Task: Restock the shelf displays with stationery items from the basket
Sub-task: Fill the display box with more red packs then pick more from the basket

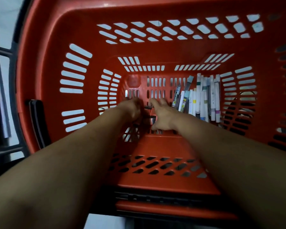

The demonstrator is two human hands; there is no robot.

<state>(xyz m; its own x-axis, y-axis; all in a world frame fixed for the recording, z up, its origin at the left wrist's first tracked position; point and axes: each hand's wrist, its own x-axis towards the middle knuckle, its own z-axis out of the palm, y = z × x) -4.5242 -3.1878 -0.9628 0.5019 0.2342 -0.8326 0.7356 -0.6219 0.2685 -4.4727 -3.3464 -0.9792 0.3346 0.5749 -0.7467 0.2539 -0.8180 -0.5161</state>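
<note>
This looks like a shop, most likely a stationery store. The view goes straight down into a red plastic shopping basket (pixel 155 47) with slotted walls and a black handle (pixel 37 123) folded against its side. On the basket's bottom, a batch of white-barrelled markers (pixel 203 98) lies beside slim packaged pen refills (pixel 177 98), and pale floor (pixel 5 22) shows past the rim.

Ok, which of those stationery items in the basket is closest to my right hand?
The slim pack with the yellow-and-black label, leftmost of them all; the white markers lie farther from your right hand.
</note>
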